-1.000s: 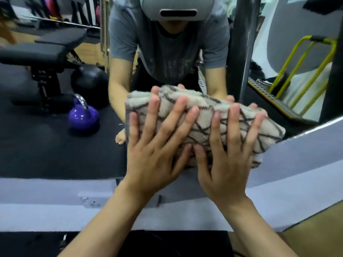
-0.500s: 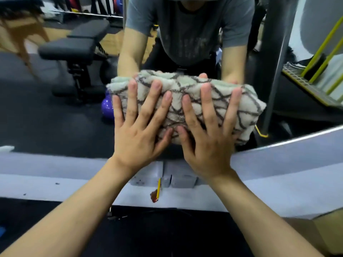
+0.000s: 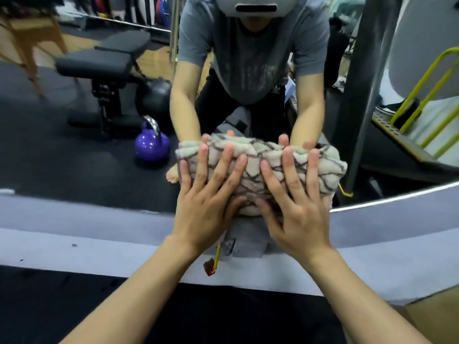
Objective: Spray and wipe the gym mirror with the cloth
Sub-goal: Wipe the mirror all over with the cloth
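Two hands press one folded cloth point(image 3: 258, 155) flat against the gym mirror point(image 3: 74, 150), low down, just above the mirror's bottom edge. Much of the cloth's lower half is hidden behind the palms, and its right end bulges out past the right hand, slightly blurred. Where cloth ends and its reflection begins is hard to tell along the top, since the reflected fingertips show just above it.

Left hand point(image 3: 206, 202) lies on the cloth's left part with fingers straight and spread, gripping nothing, only pressing. Right hand point(image 3: 295, 209) lies on the cloth's right part in the same way, fingers splayed and flat. Both thumbs point inward and nearly meet under the cloth's lower middle. Both forearms run down out of the bottom of the view, cut off at the edge.

Below the cloth, a grey wall strip point(image 3: 74, 234) runs beneath the mirror, and a socket plate point(image 3: 246, 242) on it is half covered by the wrists. A yellow and red wire end point(image 3: 213, 264) hangs below that plate.

In the glass left of the cloth, a purple kettlebell point(image 3: 151, 147) sits on the dark floor, with a black bench point(image 3: 99, 60) above it and a black ball point(image 3: 154, 95) between. Right of the cloth, a yellow rail point(image 3: 427, 80) shows, blurred. Above the cloth, the person's reflected grey shirt point(image 3: 253, 45) fills the glass.
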The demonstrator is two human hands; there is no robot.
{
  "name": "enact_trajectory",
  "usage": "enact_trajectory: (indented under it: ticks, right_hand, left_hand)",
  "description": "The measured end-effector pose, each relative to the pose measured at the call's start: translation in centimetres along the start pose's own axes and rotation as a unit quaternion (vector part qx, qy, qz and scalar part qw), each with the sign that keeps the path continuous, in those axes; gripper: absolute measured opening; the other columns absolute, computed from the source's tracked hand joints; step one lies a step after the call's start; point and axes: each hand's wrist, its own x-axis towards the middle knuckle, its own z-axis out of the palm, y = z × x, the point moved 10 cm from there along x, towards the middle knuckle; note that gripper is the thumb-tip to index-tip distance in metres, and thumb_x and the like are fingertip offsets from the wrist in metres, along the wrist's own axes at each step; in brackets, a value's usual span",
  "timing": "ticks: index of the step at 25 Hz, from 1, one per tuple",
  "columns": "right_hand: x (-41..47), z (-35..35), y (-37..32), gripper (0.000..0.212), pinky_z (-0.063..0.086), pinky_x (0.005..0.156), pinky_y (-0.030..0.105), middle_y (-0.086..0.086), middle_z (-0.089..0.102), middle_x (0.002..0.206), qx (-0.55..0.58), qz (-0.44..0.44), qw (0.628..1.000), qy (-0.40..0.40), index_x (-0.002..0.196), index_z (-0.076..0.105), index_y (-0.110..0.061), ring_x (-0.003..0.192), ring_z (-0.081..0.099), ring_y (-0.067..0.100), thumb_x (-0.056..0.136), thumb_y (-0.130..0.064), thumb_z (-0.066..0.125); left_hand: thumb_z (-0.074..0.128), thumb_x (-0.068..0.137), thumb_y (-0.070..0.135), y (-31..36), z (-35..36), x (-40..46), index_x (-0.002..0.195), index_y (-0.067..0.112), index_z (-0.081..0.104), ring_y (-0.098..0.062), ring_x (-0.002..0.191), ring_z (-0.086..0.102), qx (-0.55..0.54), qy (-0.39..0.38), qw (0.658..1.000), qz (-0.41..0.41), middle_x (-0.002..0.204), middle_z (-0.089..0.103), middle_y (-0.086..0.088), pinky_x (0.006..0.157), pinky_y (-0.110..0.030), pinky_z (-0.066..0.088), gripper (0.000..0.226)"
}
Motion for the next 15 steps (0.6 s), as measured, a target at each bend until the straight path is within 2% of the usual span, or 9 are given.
enact_trajectory:
  ticks: [3,5,7,9,11,15]
  right_hand:
    - [13.9,-6.9,-2.3,0.058,0.022,0.125,0.064,0.009,0.028,0.167,0.040,0.002,0.994,0.098,0.158,0.042,-0.025,0.159,0.010,0.040,0.105,-0.041,0.059]
    - [20.7,-9.5,-4.5,0.053,0.024,0.125,0.063,0.009,0.033,0.164,0.044,0.004,0.986,0.162,0.154,0.048,-0.023,0.157,0.016,0.041,0.103,-0.037,0.059]
    - [24.1,-10.7,-6.3,0.054,0.022,0.126,0.060,0.005,0.034,0.164,0.034,0.028,0.979,0.201,0.154,0.048,-0.023,0.156,0.019,0.042,0.102,-0.035,0.057]
    - [24.1,-10.0,-7.3,0.058,0.018,0.128,0.057,-0.003,0.024,0.171,0.028,0.022,0.978,0.206,0.158,0.042,-0.023,0.161,0.010,0.037,0.103,-0.036,0.055]
    - [22.7,-8.6,-7.7,0.066,0.016,0.129,0.055,-0.007,0.014,0.175,0.022,0.003,0.982,0.189,0.162,0.036,-0.025,0.163,0.001,0.030,0.101,-0.040,0.057]
    - [16.9,-3.4,-9.6,0.072,0.015,0.130,0.053,-0.008,0.010,0.175,0.020,-0.038,0.988,0.147,0.165,0.031,-0.024,0.163,-0.002,0.029,0.101,-0.040,0.059]
  left_hand:
    - [0.032,0.107,0.053,-4.5,-9.4,12.9,0.165,0.024,0.010,-0.041,0.157,-0.008,-0.003,0.066,0.996,-0.051,0.172,-0.001,-0.009,0.123,-0.059,-0.010,0.068]
    - [0.032,0.108,0.048,-7.6,-14.3,18.2,0.165,0.023,0.016,-0.045,0.153,0.000,0.017,0.106,0.992,-0.061,0.168,0.007,-0.015,0.123,-0.060,-0.007,0.064]
    - [0.034,0.108,0.045,-9.7,-16.8,20.1,0.165,0.027,0.009,-0.041,0.157,-0.004,0.024,0.110,0.993,-0.033,0.172,-0.002,-0.009,0.124,-0.059,-0.006,0.065]
    - [0.035,0.109,0.045,-10.1,-17.2,19.4,0.165,0.029,0.005,-0.031,0.159,-0.010,0.037,0.100,0.994,0.027,0.173,-0.010,0.003,0.125,-0.056,-0.007,0.066]
    - [0.035,0.107,0.045,-10.5,-16.3,18.3,0.165,0.029,0.006,-0.029,0.159,-0.009,0.059,0.093,0.992,0.066,0.173,-0.009,0.005,0.126,-0.055,-0.007,0.067]
    - [0.040,0.104,0.045,-11.6,-12.4,11.5,0.165,0.027,0.005,-0.029,0.158,-0.011,0.049,0.075,0.993,0.076,0.173,-0.009,0.006,0.125,-0.056,-0.007,0.072]
